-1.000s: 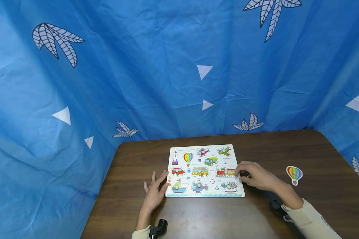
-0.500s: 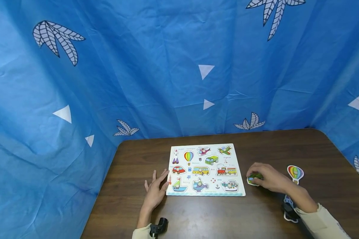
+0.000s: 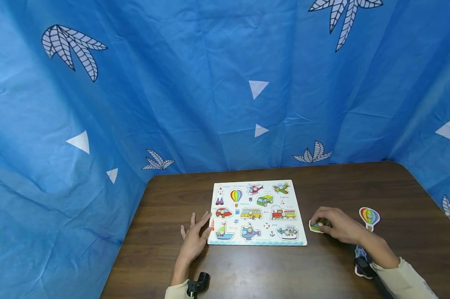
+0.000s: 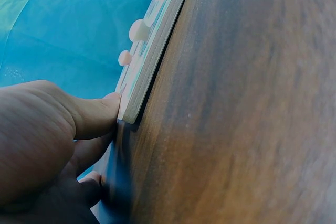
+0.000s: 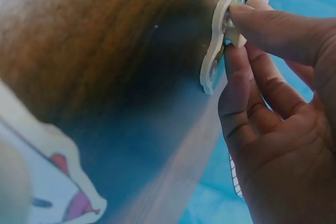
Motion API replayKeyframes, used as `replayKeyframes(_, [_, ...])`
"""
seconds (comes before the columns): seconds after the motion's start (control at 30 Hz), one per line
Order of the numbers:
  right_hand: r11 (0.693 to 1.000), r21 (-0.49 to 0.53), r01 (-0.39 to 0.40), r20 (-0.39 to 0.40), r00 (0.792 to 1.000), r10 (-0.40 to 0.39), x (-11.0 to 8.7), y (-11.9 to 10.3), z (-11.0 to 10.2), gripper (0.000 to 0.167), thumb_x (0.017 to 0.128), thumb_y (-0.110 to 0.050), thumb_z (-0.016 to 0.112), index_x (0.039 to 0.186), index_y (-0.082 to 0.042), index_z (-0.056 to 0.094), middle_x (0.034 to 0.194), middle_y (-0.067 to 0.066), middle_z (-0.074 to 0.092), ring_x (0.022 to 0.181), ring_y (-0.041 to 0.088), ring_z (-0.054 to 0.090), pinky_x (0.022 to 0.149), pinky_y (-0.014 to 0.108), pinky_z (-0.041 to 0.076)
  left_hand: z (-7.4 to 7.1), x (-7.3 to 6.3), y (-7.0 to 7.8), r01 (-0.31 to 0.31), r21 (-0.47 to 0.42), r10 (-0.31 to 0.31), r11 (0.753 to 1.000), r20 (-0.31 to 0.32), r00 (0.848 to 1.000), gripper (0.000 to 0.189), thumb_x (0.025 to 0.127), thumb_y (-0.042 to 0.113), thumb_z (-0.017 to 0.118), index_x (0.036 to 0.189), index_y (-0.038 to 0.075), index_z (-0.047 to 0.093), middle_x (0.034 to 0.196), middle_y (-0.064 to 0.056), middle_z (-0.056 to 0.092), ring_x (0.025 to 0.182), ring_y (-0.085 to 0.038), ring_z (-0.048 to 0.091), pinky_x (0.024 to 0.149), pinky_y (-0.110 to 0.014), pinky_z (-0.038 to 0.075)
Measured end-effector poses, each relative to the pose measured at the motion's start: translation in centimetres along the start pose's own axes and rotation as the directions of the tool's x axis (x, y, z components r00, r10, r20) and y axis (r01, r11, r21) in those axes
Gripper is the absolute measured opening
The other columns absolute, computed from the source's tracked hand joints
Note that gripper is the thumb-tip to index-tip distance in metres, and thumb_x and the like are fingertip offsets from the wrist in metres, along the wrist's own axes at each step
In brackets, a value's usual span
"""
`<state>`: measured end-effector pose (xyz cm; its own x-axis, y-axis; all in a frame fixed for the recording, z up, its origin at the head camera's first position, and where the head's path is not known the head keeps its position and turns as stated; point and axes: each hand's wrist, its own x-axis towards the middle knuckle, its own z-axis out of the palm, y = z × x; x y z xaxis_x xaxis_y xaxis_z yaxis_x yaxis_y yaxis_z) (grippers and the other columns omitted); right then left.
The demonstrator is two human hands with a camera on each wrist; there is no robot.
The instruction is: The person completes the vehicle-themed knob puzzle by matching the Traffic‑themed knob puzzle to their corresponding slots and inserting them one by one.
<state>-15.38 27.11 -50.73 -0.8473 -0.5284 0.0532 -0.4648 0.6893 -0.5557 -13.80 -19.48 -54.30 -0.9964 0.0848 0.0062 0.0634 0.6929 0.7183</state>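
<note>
A white peg puzzle board point(image 3: 243, 226) with vehicle pictures and small knobs lies on the table. My left hand point(image 3: 193, 243) rests at its left edge, fingers spread; in the left wrist view the thumb point(image 4: 97, 116) touches the board's corner. Just right of the board, my right hand point(image 3: 338, 226) pinches the knob of a green puzzle piece point(image 3: 315, 227). Seen from the right wrist, thumb and fingers close round the pale knob point(image 5: 236, 36), and the wavy edge of the piece stands low by the tabletop. Fingers partly hide its picture.
Beyond the right hand lies a hot-air balloon piece point(image 3: 369, 217). Another piece point(image 3: 360, 253), partly covered by the wrist strap, sits nearer the front. The brown table point(image 3: 262, 270) ends at a blue patterned curtain point(image 3: 210, 104).
The right hand has moved right, from the board's right edge beside the train to the table, with the green piece in its fingers. The left hand stays at the board.
</note>
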Motion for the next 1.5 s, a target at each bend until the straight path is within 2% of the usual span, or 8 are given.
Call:
replayKeyframes(0.5, [0.999, -0.016, 0.037, -0.070, 0.997, -0.038, -0.5, 0.8, -0.4, 0.025, 0.082, 0.001, 0.077, 0.093, -0.021, 0.072, 0.093, -0.011, 0.067, 0.083, 0.002, 0.059, 0.070, 0.028, 0.053, 0.1, 0.7, 0.4, -0.019, 0.000, 0.019, 1.000, -0.004, 1.000, 0.046, 0.100, 0.015, 0.059, 0.145, 0.014, 0.055, 0.154, -0.010, 0.047, 0.153, -0.047, 0.012, 0.109, -0.074, -0.011])
replayKeyframes(0.8, [0.997, 0.008, 0.082, -0.110, 0.991, -0.081, -0.4, 0.8, 0.5, 0.025, 0.081, 0.004, 0.075, 0.092, -0.018, 0.072, 0.090, -0.011, 0.066, 0.079, -0.003, 0.055, 0.066, 0.025, 0.052, -0.1, 0.0, 0.0, -0.015, 0.004, 0.015, 1.000, -0.010, 1.000, 0.047, 0.100, 0.020, 0.060, 0.146, 0.015, 0.054, 0.154, -0.011, 0.047, 0.153, -0.046, 0.011, 0.109, -0.075, -0.011])
replayKeyframes(1.1, [0.997, 0.034, 0.063, -0.090, 0.994, -0.060, -0.5, 0.5, 0.6, 0.025, 0.083, 0.006, 0.073, 0.092, -0.017, 0.072, 0.089, -0.011, 0.066, 0.079, -0.003, 0.055, 0.067, 0.025, 0.052, 0.0, -0.6, -0.2, -0.006, -0.009, 0.006, 1.000, -0.006, 1.000, 0.047, 0.099, 0.018, 0.061, 0.145, 0.015, 0.055, 0.153, -0.010, 0.048, 0.152, -0.047, 0.011, 0.108, -0.075, -0.011])
replayKeyframes(1.5, [1.000, 0.007, -0.002, -0.110, 0.994, 0.002, 1.7, -0.9, -0.6, 0.022, 0.086, 0.001, 0.074, 0.094, -0.020, 0.073, 0.092, -0.011, 0.067, 0.081, -0.001, 0.057, 0.070, 0.024, 0.053, -0.1, -0.4, 0.3, -0.001, -0.009, 0.001, 1.000, -0.007, 1.000, 0.046, 0.099, 0.016, 0.061, 0.145, 0.016, 0.056, 0.153, -0.009, 0.049, 0.153, -0.046, 0.012, 0.109, -0.075, -0.011])
